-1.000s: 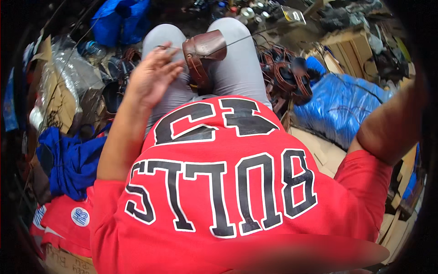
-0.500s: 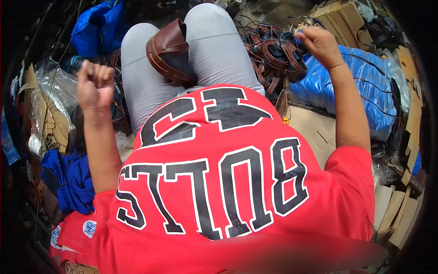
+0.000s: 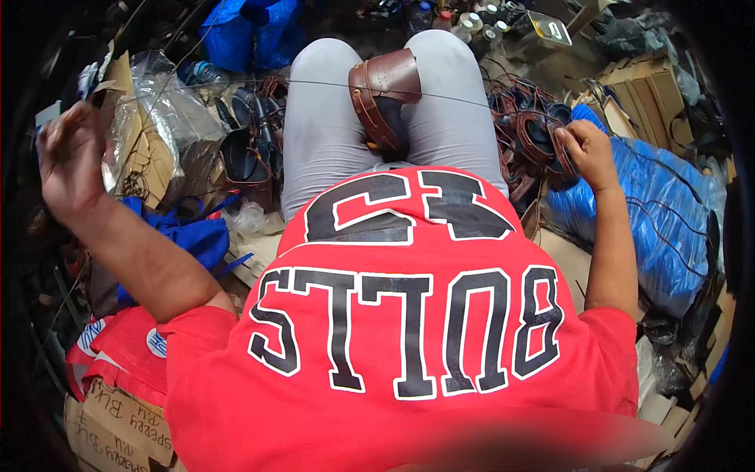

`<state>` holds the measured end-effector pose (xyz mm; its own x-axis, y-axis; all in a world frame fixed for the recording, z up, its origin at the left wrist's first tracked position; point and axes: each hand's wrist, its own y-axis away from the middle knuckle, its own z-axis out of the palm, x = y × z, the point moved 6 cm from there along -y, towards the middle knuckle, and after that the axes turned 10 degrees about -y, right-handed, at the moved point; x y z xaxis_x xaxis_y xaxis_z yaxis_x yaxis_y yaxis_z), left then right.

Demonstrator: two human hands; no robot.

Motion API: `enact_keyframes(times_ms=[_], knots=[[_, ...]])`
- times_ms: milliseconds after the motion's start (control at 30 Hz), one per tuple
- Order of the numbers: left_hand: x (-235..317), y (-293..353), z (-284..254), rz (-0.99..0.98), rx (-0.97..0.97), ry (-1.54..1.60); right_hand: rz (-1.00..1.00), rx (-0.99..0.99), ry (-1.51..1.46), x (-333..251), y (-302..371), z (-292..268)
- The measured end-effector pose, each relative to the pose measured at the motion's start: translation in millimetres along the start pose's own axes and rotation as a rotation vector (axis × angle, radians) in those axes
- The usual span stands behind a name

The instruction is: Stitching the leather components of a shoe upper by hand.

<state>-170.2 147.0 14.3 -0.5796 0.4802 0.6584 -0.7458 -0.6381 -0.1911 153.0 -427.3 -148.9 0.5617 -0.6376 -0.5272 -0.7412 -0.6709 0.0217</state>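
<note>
A brown leather shoe (image 3: 393, 75) with a dark lower part is wedged between my grey-clad knees, untouched by either hand. A thin dark thread (image 3: 456, 97) runs taut across the shoe and both legs, out to the right. At its right end my right hand (image 3: 591, 153) is closed in a pinch on it, beside a pile of brown strappy leather shoes (image 3: 535, 130). My left hand (image 3: 72, 165) is raised far out to the left with its fingers curled. Blur hides what those fingers hold, and the thread's left end is too faint to follow.
Dark shoes (image 3: 245, 157) and clear plastic (image 3: 173, 102) lie left of my legs, with blue cloth (image 3: 193, 240) nearer. On the right sits a blue plastic-wrapped bundle (image 3: 657, 224) below cardboard boxes (image 3: 645, 94). A blue bag (image 3: 244, 35) and several bottles (image 3: 472, 23) stand beyond my knees.
My left hand has swung outward to the left, away from my legs. The right hand stays out on the right, slightly lower. The thread now shows stretched across my knees. The view has shifted.
</note>
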Motion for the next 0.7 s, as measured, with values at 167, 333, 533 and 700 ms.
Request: enact_keyframes(times_ms=[167,333,533,700], knots=[[67,26,10,0.299,0.11,-0.349,-0.008,0.0,-0.087,2,-6,15],[-76,30,23,0.057,0.002,-1.249,0.111,-0.029,-0.42,-51,-54,30],[-262,19,39,-0.371,-0.685,-1.626,-0.309,-0.159,-0.202,-182,-120,75],[-305,8,55,-0.316,-1.054,-1.738,-0.186,-0.354,-0.101,-183,-132,90]])
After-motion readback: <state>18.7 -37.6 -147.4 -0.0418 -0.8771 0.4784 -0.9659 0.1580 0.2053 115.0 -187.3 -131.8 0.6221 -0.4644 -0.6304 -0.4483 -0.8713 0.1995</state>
